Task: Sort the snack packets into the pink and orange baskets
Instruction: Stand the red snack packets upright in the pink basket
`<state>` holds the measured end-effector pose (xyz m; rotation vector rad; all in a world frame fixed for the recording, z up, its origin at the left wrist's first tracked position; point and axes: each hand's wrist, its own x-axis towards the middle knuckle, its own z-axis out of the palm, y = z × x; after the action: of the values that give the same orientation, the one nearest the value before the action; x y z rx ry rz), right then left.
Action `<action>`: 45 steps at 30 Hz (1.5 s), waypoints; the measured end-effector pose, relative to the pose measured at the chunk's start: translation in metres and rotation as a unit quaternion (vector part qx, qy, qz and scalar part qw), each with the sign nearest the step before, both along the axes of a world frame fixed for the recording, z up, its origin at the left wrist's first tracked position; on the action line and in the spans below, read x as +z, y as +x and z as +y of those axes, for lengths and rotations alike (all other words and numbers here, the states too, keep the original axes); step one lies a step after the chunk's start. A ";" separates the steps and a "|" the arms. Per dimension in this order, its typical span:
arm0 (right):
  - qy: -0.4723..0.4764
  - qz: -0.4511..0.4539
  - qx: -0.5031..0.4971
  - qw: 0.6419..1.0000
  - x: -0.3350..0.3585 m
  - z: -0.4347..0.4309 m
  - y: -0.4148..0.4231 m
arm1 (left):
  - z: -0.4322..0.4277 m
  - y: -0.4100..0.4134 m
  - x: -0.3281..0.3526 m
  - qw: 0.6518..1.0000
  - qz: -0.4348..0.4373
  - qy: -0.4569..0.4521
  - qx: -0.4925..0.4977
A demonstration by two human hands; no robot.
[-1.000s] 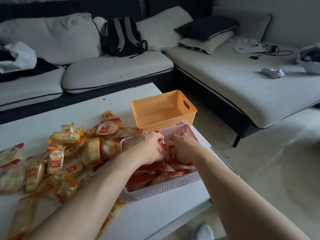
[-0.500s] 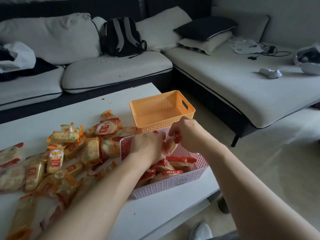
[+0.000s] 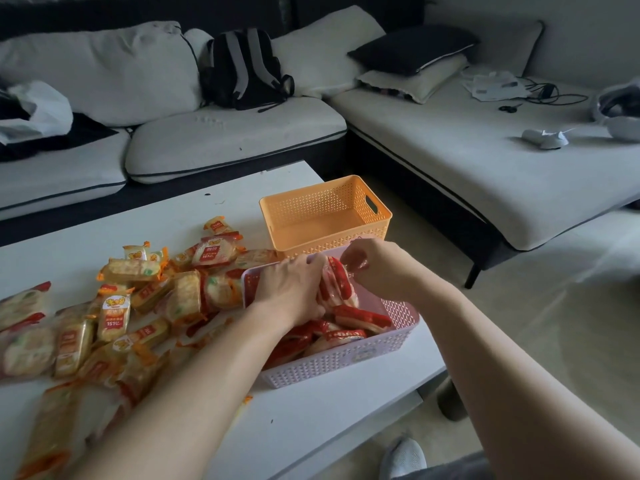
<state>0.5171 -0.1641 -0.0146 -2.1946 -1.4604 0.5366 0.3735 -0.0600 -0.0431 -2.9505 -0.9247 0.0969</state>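
The pink basket (image 3: pixel 346 363) sits at the table's right edge with several red snack packets (image 3: pixel 360 318) lying in it. Behind it stands the orange basket (image 3: pixel 325 233), with nothing in it. Over the pink basket, my left hand (image 3: pixel 287 289) and my right hand (image 3: pixel 374 268) together hold a bunch of red packets (image 3: pixel 337 284), raised above the others. A heap of orange and red snack packets (image 3: pixel 114 313) covers the table to the left of the baskets.
The white table (image 3: pixel 311 420) ends just right of the pink basket. A grey sofa (image 3: pixel 221 140) with a black backpack (image 3: pixel 242 71) wraps behind and to the right. My shoe (image 3: pixel 403 457) shows below the table edge.
Both hands rose from low inside the pink basket, lifting a bunch of red packets. The pink basket slid a little to the right.
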 end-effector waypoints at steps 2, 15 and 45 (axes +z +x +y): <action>-0.035 -0.004 0.026 0.999 0.008 -0.006 0.000 | 0.002 -0.002 0.001 1.000 -0.012 -0.020 0.007; -0.093 -0.052 0.055 0.993 0.024 -0.028 0.012 | -0.004 -0.034 0.020 0.932 -0.277 -0.234 0.007; -0.067 0.046 -0.083 0.993 -0.004 0.009 -0.009 | -0.019 -0.018 0.021 0.978 -0.088 -0.179 -0.061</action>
<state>0.5082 -0.1554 -0.0187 -2.3352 -1.2120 0.6848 0.3552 -0.0793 -0.0216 -3.3887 -0.8171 -0.0043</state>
